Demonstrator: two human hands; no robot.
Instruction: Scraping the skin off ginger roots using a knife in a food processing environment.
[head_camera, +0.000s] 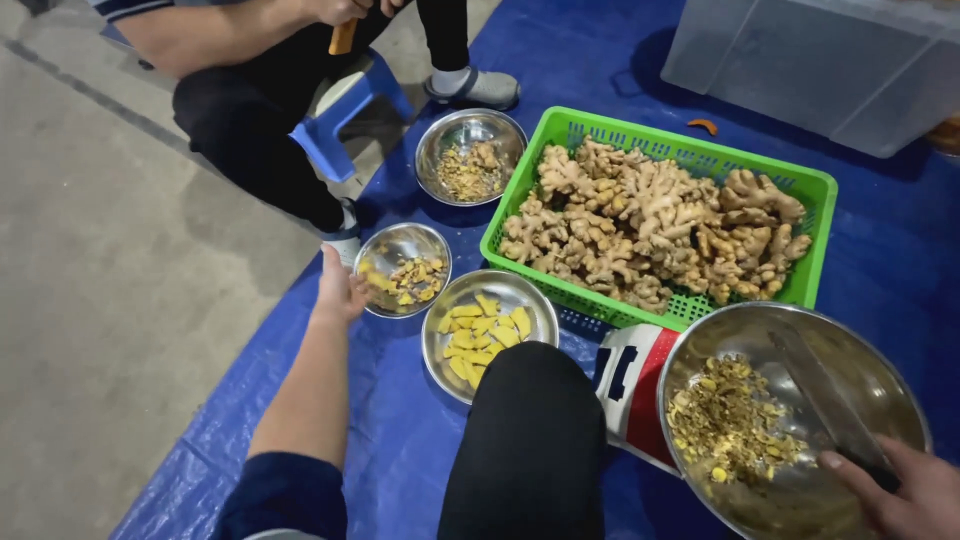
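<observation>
Concrete floor fills the left of my view, and a blue tarp covers the rest. At the top right stands a clear plastic bin. Below it sits a green basket heaped with ginger roots.

Nearest me on the right is the big bowl, holding peel scraps and a knife laid inside it. My right hand is closed on the knife's handle at the bowl's near rim.

A middle bowl of yellow peeled pieces lies just past my knee. Beyond it to the left is a small bowl with yellow bits and scraps; my left hand reaches out and touches its left rim, fingers loosely curled. I cannot tell whether it grips the rim.

A fourth bowl with brownish peelings sits by the basket's far left corner.

Another person sits on a low blue stool at the top, holding something orange.
</observation>
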